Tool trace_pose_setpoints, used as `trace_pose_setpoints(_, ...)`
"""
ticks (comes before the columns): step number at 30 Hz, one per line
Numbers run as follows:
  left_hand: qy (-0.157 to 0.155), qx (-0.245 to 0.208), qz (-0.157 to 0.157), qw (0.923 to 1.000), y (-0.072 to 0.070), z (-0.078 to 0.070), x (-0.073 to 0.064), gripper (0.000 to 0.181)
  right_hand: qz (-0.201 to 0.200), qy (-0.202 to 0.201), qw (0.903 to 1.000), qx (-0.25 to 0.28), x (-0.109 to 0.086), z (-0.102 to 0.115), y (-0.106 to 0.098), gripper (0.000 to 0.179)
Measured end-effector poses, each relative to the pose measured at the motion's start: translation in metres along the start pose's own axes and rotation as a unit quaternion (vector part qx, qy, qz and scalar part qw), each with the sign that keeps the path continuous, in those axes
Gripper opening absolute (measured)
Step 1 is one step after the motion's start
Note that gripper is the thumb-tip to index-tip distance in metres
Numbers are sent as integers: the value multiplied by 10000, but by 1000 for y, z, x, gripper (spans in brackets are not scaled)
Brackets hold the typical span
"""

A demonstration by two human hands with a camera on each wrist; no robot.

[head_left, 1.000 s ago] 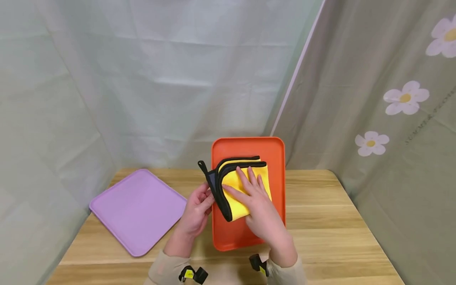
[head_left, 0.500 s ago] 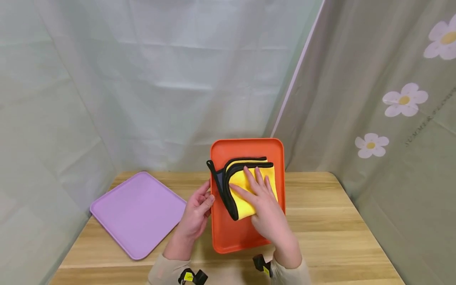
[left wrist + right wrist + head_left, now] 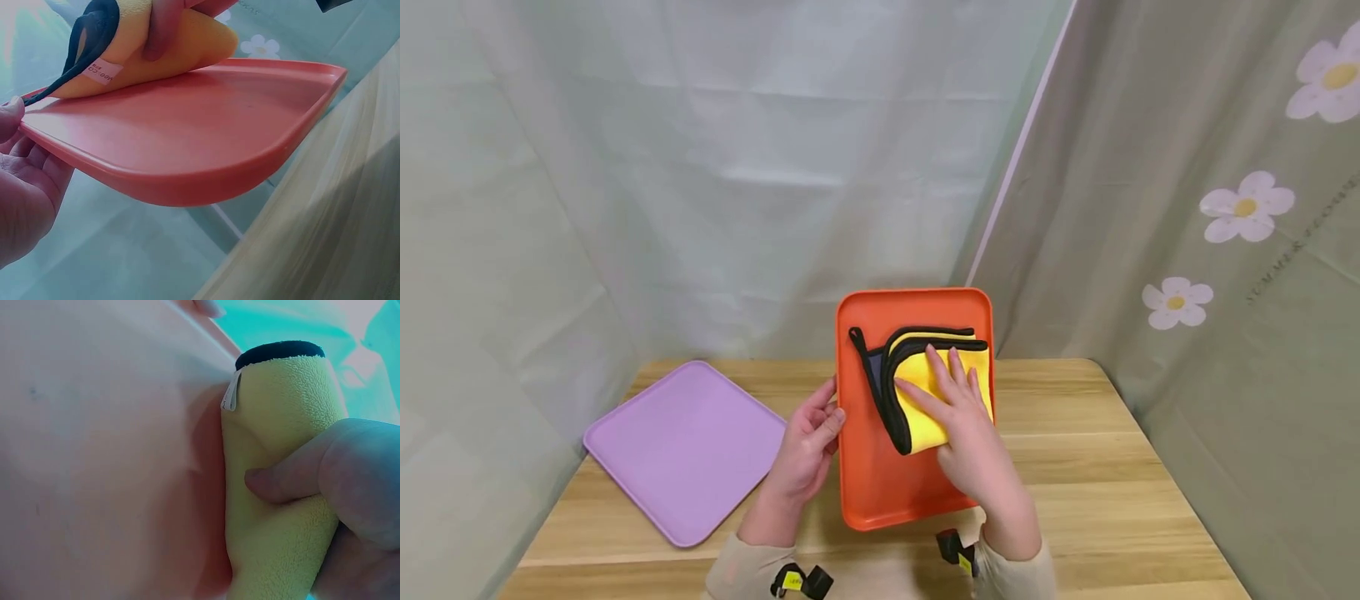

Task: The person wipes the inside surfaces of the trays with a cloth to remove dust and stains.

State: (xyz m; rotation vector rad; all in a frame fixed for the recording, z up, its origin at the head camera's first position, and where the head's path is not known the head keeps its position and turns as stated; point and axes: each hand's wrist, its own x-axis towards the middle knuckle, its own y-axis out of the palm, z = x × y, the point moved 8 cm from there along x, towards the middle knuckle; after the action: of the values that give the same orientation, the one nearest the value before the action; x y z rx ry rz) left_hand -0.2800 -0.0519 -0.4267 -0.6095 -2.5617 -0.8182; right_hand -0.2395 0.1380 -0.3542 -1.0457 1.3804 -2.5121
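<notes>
My left hand (image 3: 805,442) grips the left rim of an orange tray (image 3: 887,492), thumb on top and fingers underneath. The tray is held up, tilted, with its underside off the wood in the left wrist view. On it lies a folded yellow towel (image 3: 925,417) with black edging and a black hanging loop; its grey inner side shows at the left. My right hand (image 3: 966,433) holds the towel, several fingers spread over its upper face. In the right wrist view the thumb (image 3: 281,481) presses into the towel's rounded fold, beside a small white label (image 3: 231,394).
A purple tray (image 3: 688,450) lies turned cornerwise on the left of the wooden table (image 3: 1090,500). Pale curtains (image 3: 775,167) hang behind and at both sides, with white flowers (image 3: 1247,208) printed on the right one. Each wrist wears a black strap with a small camera.
The towel has slid right with my right hand, so its loop now lies inside the orange tray's left rim. The tray has shifted slightly left and tilted a little more.
</notes>
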Motion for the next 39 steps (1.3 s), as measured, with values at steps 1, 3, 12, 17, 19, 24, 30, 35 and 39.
trace_pose_setpoints(1,10,-27,-11,10000,-1,0,-2,47,21,25,10000,4,-1,-1,0,114)
trace_pose_setpoints(3,-2,-52,-43,10000,-1,1,-4,48,36,79,10000,27,-2,-3,0,114)
trace_pose_setpoints(12,-3,-98,117,9999,2,-2,-1,47,-18,279,9996,95,-8,-12,-7,112)
trace_pose_setpoints(17,-56,-117,35,9999,2,-3,-1,47,11,352,9994,60,-8,-15,-8,112)
trace_pose_setpoints(19,-33,-121,23,9999,1,-4,-1,47,24,355,9993,74,-7,-15,-9,111)
trace_pose_setpoints(24,36,-115,173,9998,2,-5,-2,47,-29,277,9996,96,-6,-15,-10,111)
trace_pose_setpoints(30,64,-133,106,9998,1,-4,-4,47,-86,203,9997,95,-7,-15,-10,111)
trace_pose_setpoints(35,12,-86,-11,10000,0,-3,-3,46,-96,171,9998,83,-7,-17,-10,112)
trace_pose_setpoints(39,-4,-60,-69,10000,0,-1,-3,47,-56,155,9998,113,-7,-18,-11,113)
